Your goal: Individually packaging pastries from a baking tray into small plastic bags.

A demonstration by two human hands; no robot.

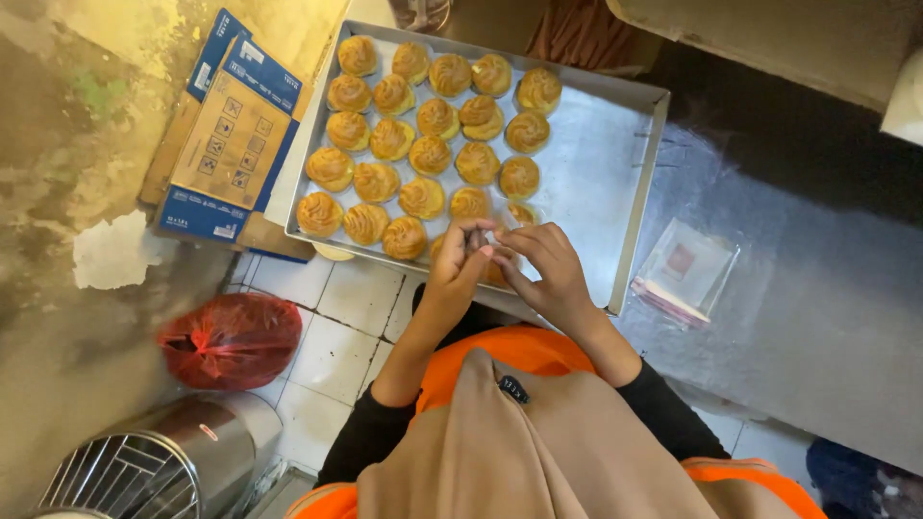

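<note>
Both hands, left (460, 261) and right (543, 259), were pinched together on a clear wrapper (488, 242) over the tray's (615, 163) near edge. About twenty-one swirled pastries (423, 197) lay unwrapped; spare bags (685, 271) lay beside the tray.

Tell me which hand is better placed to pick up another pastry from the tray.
Probably the left hand: it hovers over the pastries filling the left of the tray. The right hand sits nearer the bare side. Both pinch something small I can't identify.

One metal tray (615, 163), about twenty-two swirled pastries (430, 155), one red bag (231, 338), one stack of clear packets (685, 269), two hands.
</note>
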